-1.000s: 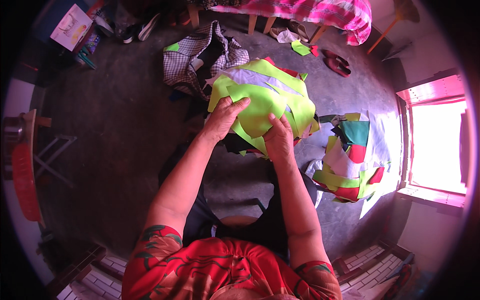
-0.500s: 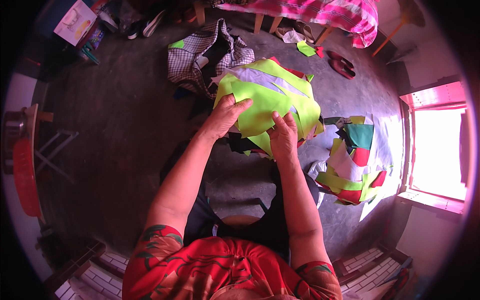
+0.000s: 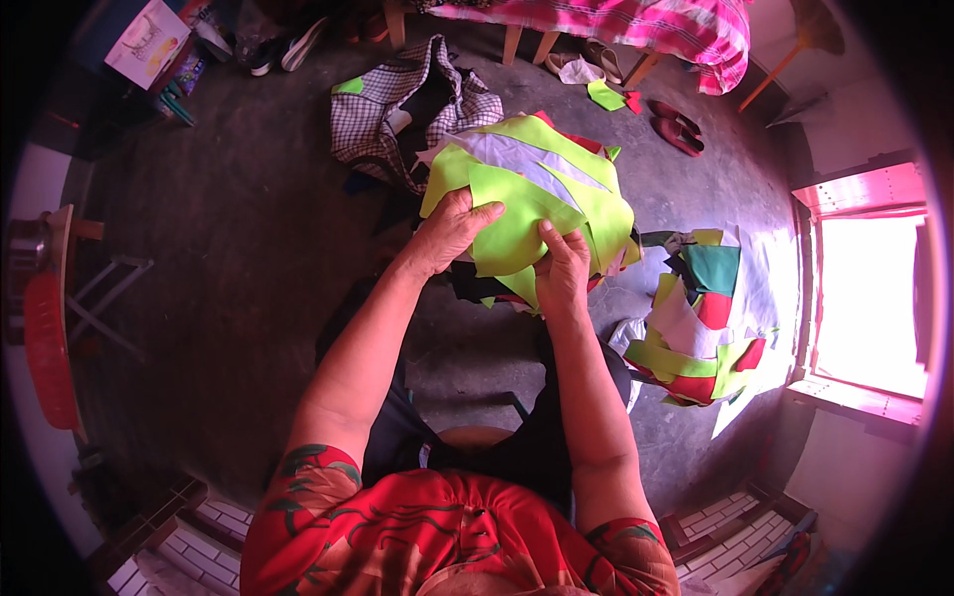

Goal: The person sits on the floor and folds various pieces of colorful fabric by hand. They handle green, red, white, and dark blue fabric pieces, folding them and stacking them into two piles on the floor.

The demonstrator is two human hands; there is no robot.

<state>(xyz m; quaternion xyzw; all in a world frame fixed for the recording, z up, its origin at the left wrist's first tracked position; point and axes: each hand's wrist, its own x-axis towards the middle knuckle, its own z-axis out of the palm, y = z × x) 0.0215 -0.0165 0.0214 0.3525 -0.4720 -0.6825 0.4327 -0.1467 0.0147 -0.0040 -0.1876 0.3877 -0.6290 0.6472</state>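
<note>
Between my two hands I hold a piece of lime-yellow fabric (image 3: 522, 221). My left hand (image 3: 452, 230) pinches its left side, thumb on top. My right hand (image 3: 563, 266) grips its lower right edge, thumb also on top. Behind and under it is a heap of fabric scraps (image 3: 596, 204) in lime, pale grey, red and black. What carries the heap is hidden. A black-and-white checked cloth (image 3: 373, 124) lies crumpled on the floor just beyond, to the left.
To the right, another pile of scraps (image 3: 696, 338) stands beside the sunlit window (image 3: 870, 298). Dark red shoes (image 3: 678, 129) and small scraps (image 3: 606, 95) lie near the bed with a pink plaid cover (image 3: 636, 35). At far left are a red basin (image 3: 48, 338) and a folding stand (image 3: 111, 303).
The lime piece's lower edge now hangs in a smoother, rounder curve, and its right corner sits slightly farther right. Both hands keep their grip almost in place.
</note>
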